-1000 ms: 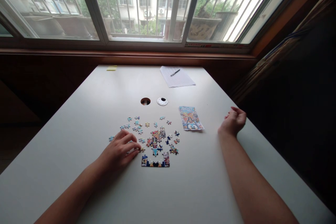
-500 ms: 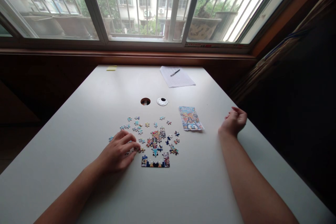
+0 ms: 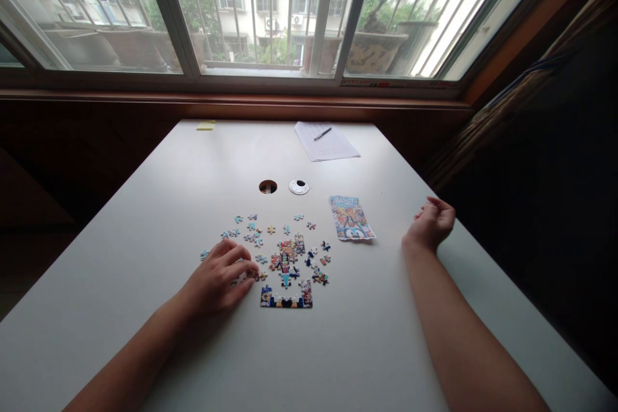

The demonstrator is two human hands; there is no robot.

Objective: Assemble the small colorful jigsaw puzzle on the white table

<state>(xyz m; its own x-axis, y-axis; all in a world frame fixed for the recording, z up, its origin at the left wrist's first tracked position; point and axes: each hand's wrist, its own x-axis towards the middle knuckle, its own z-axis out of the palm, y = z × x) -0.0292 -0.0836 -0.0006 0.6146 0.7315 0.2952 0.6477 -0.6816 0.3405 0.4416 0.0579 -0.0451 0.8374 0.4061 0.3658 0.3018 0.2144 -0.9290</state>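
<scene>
My left hand (image 3: 223, 275) rests on the white table, fingers curled towards the thumb around a small jigsaw piece (image 3: 253, 275) at the fingertips, which partly hide it. Loose jigsaw pieces (image 3: 252, 226) lie scattered beyond and beside this hand. Just to its right is a joined strip of puzzle (image 3: 286, 302), its corners built upward. Above that strip stands a separate joined cluster (image 3: 290, 251), colourful and irregular. Far to the right, my right hand (image 3: 432, 224) lies near the table's edge with its fingers curled in; I see nothing in it.
A printed picture card (image 3: 351, 217) lies right of the pieces. Behind them are a round hole (image 3: 268, 187) in the table and its cover (image 3: 299, 187). Further back are paper sheets (image 3: 328, 147) with a pen (image 3: 322, 134) and a yellow note (image 3: 206, 125).
</scene>
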